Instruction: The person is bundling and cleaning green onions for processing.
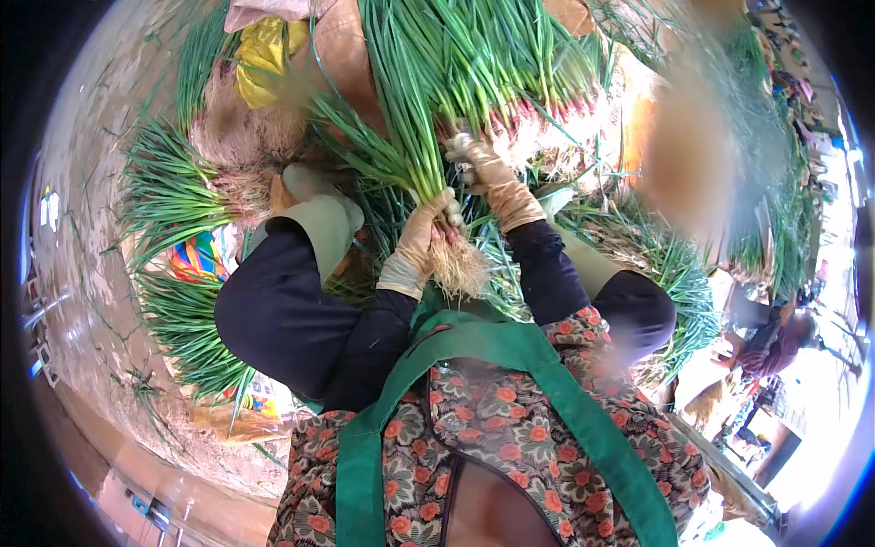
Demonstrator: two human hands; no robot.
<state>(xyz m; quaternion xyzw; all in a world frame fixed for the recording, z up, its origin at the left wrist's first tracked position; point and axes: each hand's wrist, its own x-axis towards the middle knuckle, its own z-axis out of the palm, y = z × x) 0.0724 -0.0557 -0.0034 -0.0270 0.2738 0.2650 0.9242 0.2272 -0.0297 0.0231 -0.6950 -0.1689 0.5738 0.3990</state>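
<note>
Head view: left fingers (452, 210) closed around onion bunch (421, 164), right fingers (467, 149) part-open.

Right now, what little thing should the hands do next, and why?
Probably the right hand should take more from the big onion pile: its fingers are beside that pile's root end, while the left hand grips a bunch near its roots.

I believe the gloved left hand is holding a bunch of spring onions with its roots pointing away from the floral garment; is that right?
Not quite: the head view shows the roots pointing toward the floral garment. The gloved left hand does hold the bunch of spring onions.
</note>
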